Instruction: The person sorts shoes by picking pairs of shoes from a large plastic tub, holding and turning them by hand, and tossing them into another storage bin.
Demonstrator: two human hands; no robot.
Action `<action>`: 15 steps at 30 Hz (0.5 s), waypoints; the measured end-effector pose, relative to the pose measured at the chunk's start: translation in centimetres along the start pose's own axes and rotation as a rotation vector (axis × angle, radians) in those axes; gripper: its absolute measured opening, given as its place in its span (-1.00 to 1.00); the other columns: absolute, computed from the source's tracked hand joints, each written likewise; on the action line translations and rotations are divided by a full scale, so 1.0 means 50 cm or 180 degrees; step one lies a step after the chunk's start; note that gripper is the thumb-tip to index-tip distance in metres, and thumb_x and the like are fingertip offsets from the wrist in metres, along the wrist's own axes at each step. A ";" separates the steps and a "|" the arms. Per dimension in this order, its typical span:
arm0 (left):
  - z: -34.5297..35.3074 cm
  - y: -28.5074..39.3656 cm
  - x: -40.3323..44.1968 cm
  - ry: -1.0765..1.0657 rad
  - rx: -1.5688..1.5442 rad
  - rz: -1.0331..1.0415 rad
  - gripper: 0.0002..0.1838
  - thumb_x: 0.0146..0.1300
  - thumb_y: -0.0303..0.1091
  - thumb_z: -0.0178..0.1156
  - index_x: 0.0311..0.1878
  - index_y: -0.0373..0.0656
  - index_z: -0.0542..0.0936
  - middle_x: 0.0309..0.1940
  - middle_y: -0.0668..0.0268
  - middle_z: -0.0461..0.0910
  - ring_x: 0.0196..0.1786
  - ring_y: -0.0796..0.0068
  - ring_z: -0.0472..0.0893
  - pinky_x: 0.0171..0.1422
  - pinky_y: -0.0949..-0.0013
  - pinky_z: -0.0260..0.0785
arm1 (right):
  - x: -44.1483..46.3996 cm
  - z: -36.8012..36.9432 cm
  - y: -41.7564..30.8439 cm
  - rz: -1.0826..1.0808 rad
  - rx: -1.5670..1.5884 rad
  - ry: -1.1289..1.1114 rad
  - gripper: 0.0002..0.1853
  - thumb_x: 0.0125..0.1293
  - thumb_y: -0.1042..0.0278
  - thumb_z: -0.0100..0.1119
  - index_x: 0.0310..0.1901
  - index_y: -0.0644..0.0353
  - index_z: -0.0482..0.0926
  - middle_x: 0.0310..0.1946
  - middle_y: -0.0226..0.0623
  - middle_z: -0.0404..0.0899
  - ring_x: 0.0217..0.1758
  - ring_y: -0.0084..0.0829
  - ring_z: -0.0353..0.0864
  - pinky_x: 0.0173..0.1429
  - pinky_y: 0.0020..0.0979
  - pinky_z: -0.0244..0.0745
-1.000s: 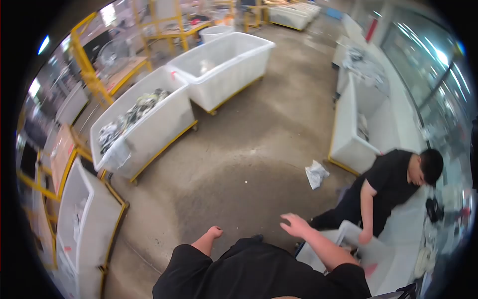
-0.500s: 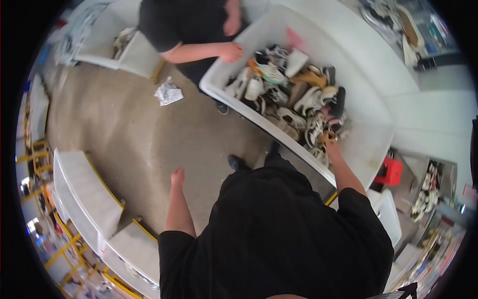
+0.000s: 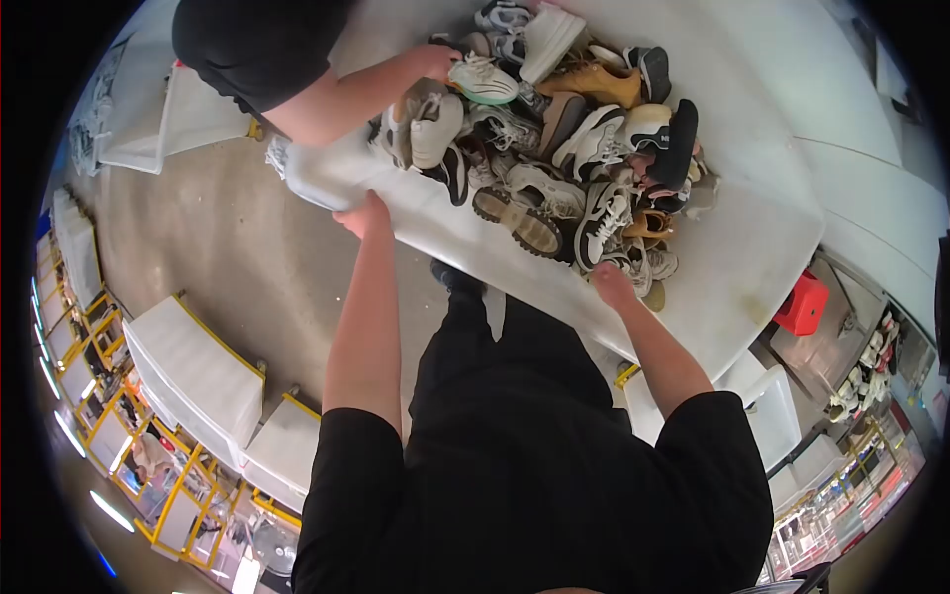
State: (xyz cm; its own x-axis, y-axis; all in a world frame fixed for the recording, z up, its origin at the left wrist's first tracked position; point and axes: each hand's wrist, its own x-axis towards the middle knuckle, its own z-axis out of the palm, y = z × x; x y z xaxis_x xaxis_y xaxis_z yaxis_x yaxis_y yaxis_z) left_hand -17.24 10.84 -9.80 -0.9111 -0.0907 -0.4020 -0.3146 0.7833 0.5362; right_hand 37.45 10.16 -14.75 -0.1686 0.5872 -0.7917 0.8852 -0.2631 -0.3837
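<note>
At the near rim of a large white bin [image 3: 445,238], my left hand [image 3: 366,215] has its fingers curled over the edge. Inside the bin lies a heap of mixed shoes. My right hand [image 3: 615,285] is closed at the lower end of a black-and-white sneaker [image 3: 602,224]; its fingertips are partly hidden. Just beyond that hand are a tan shoe [image 3: 650,225] and a beige sneaker [image 3: 658,262]. To the left of the black-and-white one, a boot [image 3: 519,222] shows its brown treaded sole.
Across the bin's left end, a co-worker's hand [image 3: 435,61] touches a white sneaker [image 3: 483,81] with a mint-edged sole. A red stool [image 3: 802,303] stands to the right of the bin. White carts [image 3: 198,361] with yellow frames stand at the left.
My left hand has moved up to the bin's rim. My right hand has shifted left from the tan shoe, which stays in the heap. The co-worker's hand has reached into the shoes.
</note>
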 end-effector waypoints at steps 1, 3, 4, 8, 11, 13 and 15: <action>0.013 -0.002 -0.011 0.0229 -0.0067 0.0068 -0.05 0.32 -0.17 0.33 0.64 -0.28 0.07 0.49 -0.10 0.38 0.46 -0.12 0.49 0.53 -0.03 0.41 | 0.035 -0.017 -0.032 0.0161 0.0376 -0.0013 -0.61 0.48 0.03 0.13 0.13 0.10 0.68 0.00 0.05 0.75 0.16 0.06 0.71 0.23 -0.05 0.57; 0.018 0.009 -0.034 0.0325 -0.0025 0.0100 -0.06 0.32 -0.18 0.32 0.63 -0.29 0.07 0.48 -0.10 0.39 0.44 -0.12 0.50 0.52 -0.02 0.42 | 0.156 -0.029 -0.068 -0.0624 -0.0370 0.0302 -0.60 0.44 0.10 0.17 0.18 0.12 0.66 0.11 -0.02 0.73 0.17 0.04 0.71 0.28 -0.01 0.57; 0.020 0.019 -0.045 0.0403 -0.0022 0.0148 -0.07 0.32 -0.18 0.31 0.63 -0.29 0.07 0.47 -0.10 0.39 0.43 -0.12 0.51 0.51 -0.02 0.42 | 0.223 -0.030 -0.092 -0.0755 -0.0350 0.0487 -0.57 0.43 0.10 0.20 0.20 0.14 0.66 0.14 -0.01 0.71 0.18 0.04 0.70 0.27 -0.02 0.57; 0.028 0.026 -0.048 0.0531 0.0412 0.0008 -0.09 0.34 -0.19 0.27 0.64 -0.28 0.06 0.46 -0.03 0.42 0.41 -0.07 0.53 0.48 0.02 0.44 | 0.422 -0.054 -0.308 -0.0724 0.0626 0.0268 -0.44 0.37 0.09 0.31 0.34 0.16 0.60 0.29 0.00 0.59 0.37 0.01 0.56 0.43 -0.06 0.47; 0.038 0.015 -0.035 0.0597 0.0395 0.0043 -0.09 0.35 -0.22 0.26 0.64 -0.30 0.05 0.48 -0.03 0.40 0.40 -0.07 0.54 0.48 0.03 0.45 | 0.585 -0.019 -0.440 -0.0988 0.0361 0.0766 -0.39 0.38 0.04 0.34 0.37 0.18 0.56 0.40 -0.01 0.50 0.46 -0.03 0.48 0.49 -0.10 0.43; 0.042 0.040 -0.050 0.0622 0.0493 -0.0035 -0.10 0.35 -0.23 0.26 0.63 -0.32 0.05 0.48 -0.04 0.39 0.40 -0.06 0.54 0.48 0.03 0.45 | 0.683 0.021 -0.491 -0.1131 0.0252 0.0900 -0.38 0.37 0.02 0.35 0.37 0.18 0.56 0.48 -0.04 0.42 0.52 -0.07 0.42 0.49 -0.11 0.45; 0.043 0.030 -0.047 0.0640 0.0583 -0.0131 -0.10 0.35 -0.25 0.26 0.63 -0.33 0.05 0.48 -0.05 0.38 0.40 -0.06 0.54 0.48 0.04 0.45 | 0.735 0.034 -0.538 -0.1224 -0.0779 0.0845 -0.32 0.34 -0.08 0.38 0.39 0.11 0.56 0.62 -0.13 0.21 0.68 -0.12 0.18 0.58 -0.09 0.35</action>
State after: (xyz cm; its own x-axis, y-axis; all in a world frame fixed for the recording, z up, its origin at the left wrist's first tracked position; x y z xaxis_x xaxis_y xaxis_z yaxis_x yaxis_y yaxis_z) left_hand -14.99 13.56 -9.64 -0.9389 -0.2307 -0.2553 -0.3156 0.8730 0.3719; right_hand 6.69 37.50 -34.31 -0.4136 0.7883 -0.4556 0.8618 0.1775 -0.4753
